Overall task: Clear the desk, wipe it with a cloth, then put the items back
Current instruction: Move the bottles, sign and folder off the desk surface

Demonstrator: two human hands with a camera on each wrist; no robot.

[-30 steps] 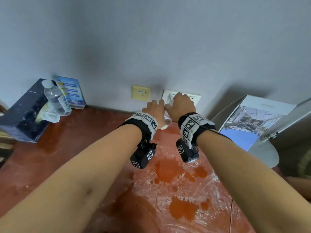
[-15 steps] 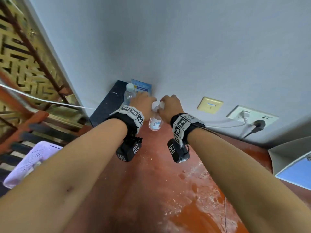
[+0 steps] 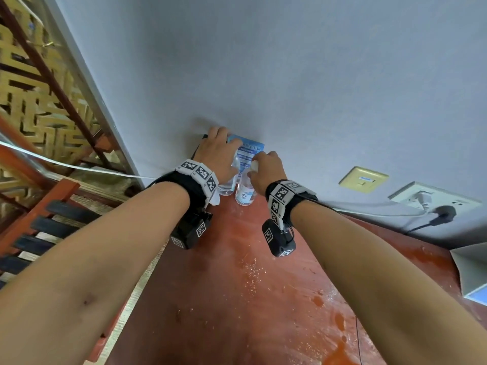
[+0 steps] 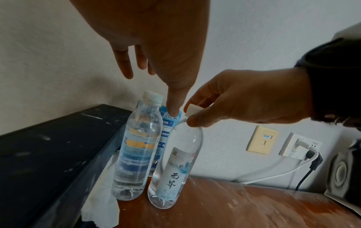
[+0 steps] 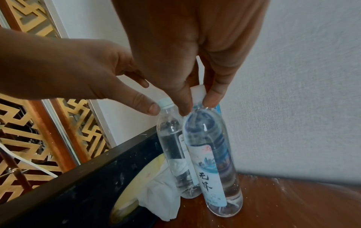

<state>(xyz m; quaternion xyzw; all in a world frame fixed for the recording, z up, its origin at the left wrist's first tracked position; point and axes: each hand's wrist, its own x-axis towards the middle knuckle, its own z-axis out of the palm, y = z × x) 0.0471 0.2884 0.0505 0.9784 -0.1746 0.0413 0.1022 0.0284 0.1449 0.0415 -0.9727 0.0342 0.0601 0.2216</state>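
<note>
Head view: we pinch the white cap of a clear plastic water bottle (image 4: 173,166) with our right hand (image 3: 267,171), standing it on the red-brown desk (image 3: 237,299). Just left, our left hand (image 3: 218,154) hovers with relaxed fingers over a second clear bottle (image 4: 136,154).

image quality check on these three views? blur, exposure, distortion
Head: sharp and evenly lit, strong wide-angle bend in the wall and forearms. Left wrist: the left hand is a dark, soft mass up close; the bottle label reads clearly. Right wrist: the right hand is underexposed; the bottle is sharp with small highlights.
</note>
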